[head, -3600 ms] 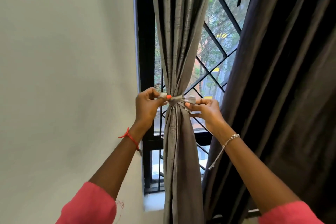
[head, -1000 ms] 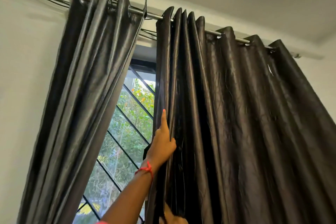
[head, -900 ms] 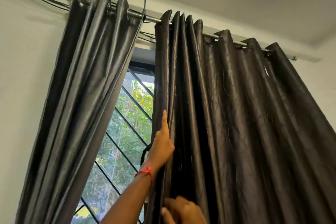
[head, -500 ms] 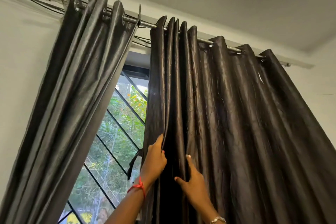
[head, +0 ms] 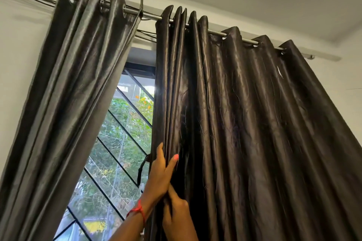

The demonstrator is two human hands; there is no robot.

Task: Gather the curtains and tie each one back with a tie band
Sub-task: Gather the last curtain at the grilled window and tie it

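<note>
L hand & R hand (just below) each grip curtain edge pleats, fingers pinching fabric

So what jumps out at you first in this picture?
Two shiny dark curtains on a metal rod fill the view: the left curtain hangs bunched, the right curtain spreads wide. Low down, the left hand and right hand grip the right curtain's inner folds, beside the grilled window.
</note>
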